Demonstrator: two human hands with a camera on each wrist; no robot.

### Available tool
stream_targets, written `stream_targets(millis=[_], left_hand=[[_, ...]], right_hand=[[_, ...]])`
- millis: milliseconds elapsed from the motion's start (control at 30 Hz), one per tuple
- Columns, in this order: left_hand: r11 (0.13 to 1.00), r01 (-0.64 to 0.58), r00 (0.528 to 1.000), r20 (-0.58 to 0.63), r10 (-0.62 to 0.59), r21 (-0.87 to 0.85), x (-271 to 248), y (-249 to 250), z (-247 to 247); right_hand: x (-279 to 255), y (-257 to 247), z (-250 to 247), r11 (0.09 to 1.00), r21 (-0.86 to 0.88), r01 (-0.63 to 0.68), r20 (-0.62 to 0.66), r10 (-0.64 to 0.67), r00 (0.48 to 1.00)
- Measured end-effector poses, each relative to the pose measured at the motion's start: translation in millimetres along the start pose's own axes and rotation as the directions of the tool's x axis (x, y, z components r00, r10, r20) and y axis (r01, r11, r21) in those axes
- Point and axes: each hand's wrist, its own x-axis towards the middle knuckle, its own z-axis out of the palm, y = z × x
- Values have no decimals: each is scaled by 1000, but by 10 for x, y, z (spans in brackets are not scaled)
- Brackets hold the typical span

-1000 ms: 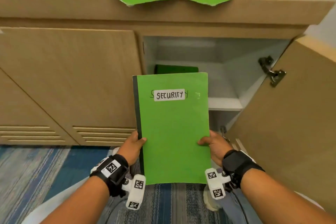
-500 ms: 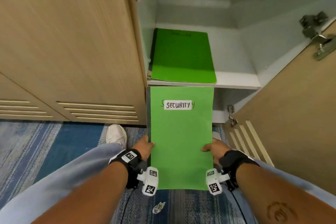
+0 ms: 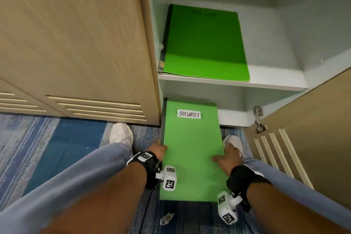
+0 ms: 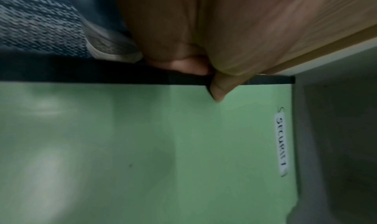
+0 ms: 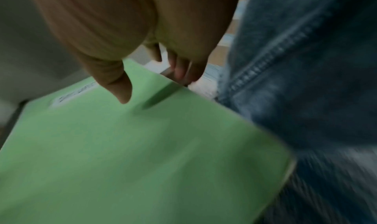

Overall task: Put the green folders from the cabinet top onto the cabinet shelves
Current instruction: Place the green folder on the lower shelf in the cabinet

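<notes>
- The left hand (image 3: 158,151) grips the dark spine edge of the SECURITY folder (image 3: 190,150); the left wrist view shows the thumb on the green cover and the fingers curled under the spine.
- The right hand (image 3: 227,158) holds the folder's opposite long edge, thumb lying on the cover and fingers wrapped beneath, as the right wrist view shows.
- The SECURITY folder is held flat between both hands, label end forward, its front edge at the mouth of the lower compartment (image 3: 232,100) of the cabinet, close to the left wall.
- A second green folder (image 3: 206,43) lies flat on the upper shelf (image 3: 266,84), against the shelf's left side, its near edge at the shelf's front edge.
- The cabinet door (image 3: 311,129) stands open to the right, with a metal hinge (image 3: 258,119) at its inner edge.
- A closed wooden door (image 3: 76,43) with louvre slats fills the left.
- White shoes (image 3: 121,135) stand on the blue striped carpet (image 3: 47,138); a crumpled scrap (image 3: 166,218) lies on the carpet below the folder.
</notes>
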Motion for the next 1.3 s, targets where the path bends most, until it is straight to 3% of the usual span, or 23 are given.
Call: stream_targets(millis=[33,67,133,233,333,433,567,633,833,1300], left_hand=[[1000,3,1000,-3,-3,4,67,41,-16],[1000,8,1000,3,-8,17,120,85,-36],[999,10,1000,1,-10,48,235,128,-59],[999,3,1000,15,-3,49,422,125,-83],[1000,9,1000,11,-9,28,563,100,-76],[1000,-9,1000,-6,9,24,680,107,-73],[1000,-3,1000,-21,3,9,843,132,-101],[1000,-2,999,-34,2,-6,888,180,-113],[999,17,998,-63,-20,-35,899,186,-131],[994,22,999,-41,-27,-106,632,-206,-114]], right_hand=[[-27,-52,20,985,-136,107,-56,-115,992],[-69,-132,33,945,-245,216,-30,-230,973],[-109,-272,119,823,-389,415,187,-371,910],[-79,-370,359,623,-504,598,457,-395,797],[10,-363,530,451,-608,654,557,-344,756],[111,-380,595,335,-675,657,578,-313,754],[191,-369,723,178,-701,690,616,-336,712],[244,-347,777,181,-715,675,601,-334,726],[549,-683,638,322,-674,665,587,-313,747],[1404,-1306,437,295,-727,620,482,-424,767]])
